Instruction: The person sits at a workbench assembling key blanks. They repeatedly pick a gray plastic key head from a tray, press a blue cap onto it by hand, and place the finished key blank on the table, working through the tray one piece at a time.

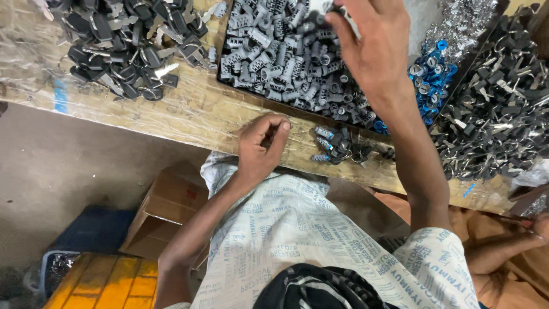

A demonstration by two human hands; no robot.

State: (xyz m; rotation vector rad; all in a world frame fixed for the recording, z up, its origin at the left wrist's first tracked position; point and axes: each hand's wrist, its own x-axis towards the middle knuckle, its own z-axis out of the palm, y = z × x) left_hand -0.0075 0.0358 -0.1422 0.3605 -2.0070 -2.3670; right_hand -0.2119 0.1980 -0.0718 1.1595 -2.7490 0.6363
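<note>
Grey plastic cylinders [286, 57] fill a dark tray [240, 91] on the wooden desk [189, 111]. Just in front of the tray lies a small cluster of finished pieces [337, 146], while the tray looks nearly full, so most of the work seems left. The right hand [372, 46] reaches over the tray, its grip closed on a pale cylinder [320, 7]. The left hand [260, 146] rests at the desk edge beside that cluster, fingers pinched narrow on something too small to tell.

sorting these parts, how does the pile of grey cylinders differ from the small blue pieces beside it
The grey cylinders are ribbed, longer, and form a big heap; the blue pieces are short shiny rings in a small cluster. The right hand reaches over the grey ones, not the blue. Both lie on the wooden bench.
</note>
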